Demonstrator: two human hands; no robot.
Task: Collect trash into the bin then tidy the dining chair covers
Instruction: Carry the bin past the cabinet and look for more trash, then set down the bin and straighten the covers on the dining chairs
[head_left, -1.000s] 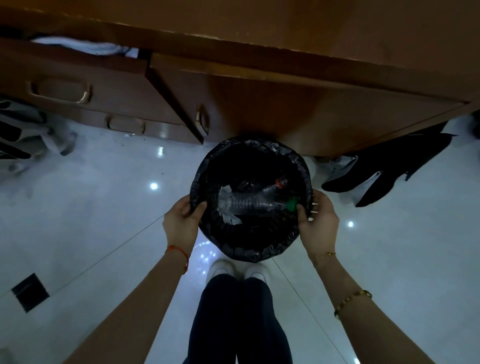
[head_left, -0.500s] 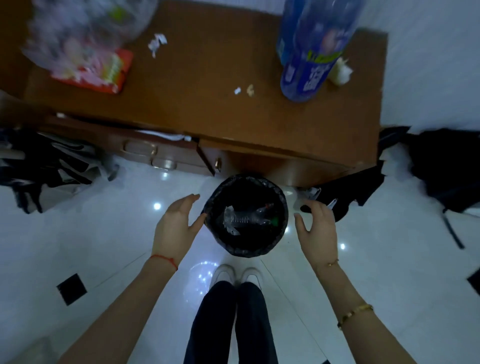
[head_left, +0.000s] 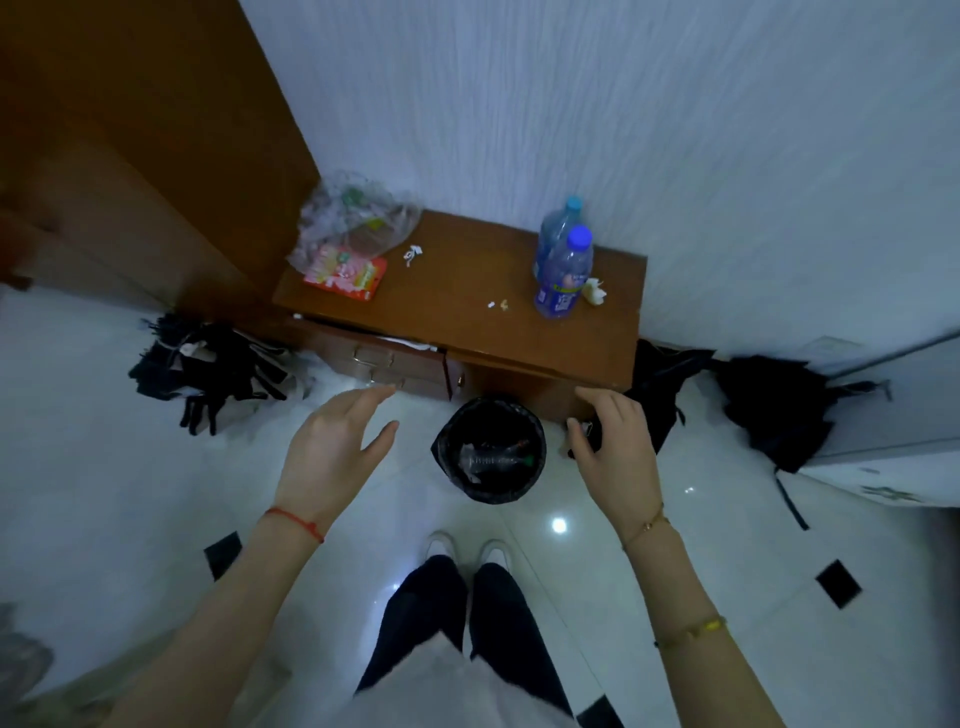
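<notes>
A round bin (head_left: 535, 431) lined with a black bag stands on the floor in front of a low wooden cabinet (head_left: 467, 322). Crushed clear plastic bottles (head_left: 488, 459) lie inside the bin. My left hand (head_left: 332, 452) hovers to the bin's left, fingers relaxed and holding nothing. My right hand (head_left: 613, 452) hovers to its right, fingers loosely bent and empty. On the cabinet top are a clear plastic bag of rubbish (head_left: 353, 223), a red snack packet (head_left: 345, 274), small paper scraps (head_left: 413, 254), two blue water bottles (head_left: 563, 265) and a crumpled tissue (head_left: 595, 291).
Dark fabric lies heaped on the white tiled floor at the left (head_left: 208, 364) and at the right (head_left: 769, 410) of the cabinet. A tall wooden wardrobe (head_left: 130, 171) stands at the left. My feet (head_left: 467, 545) are just behind the bin.
Both hands let go of the bin's rim and rose away from it. The view lifted and pulled back, so the cabinet top and wall now show.
</notes>
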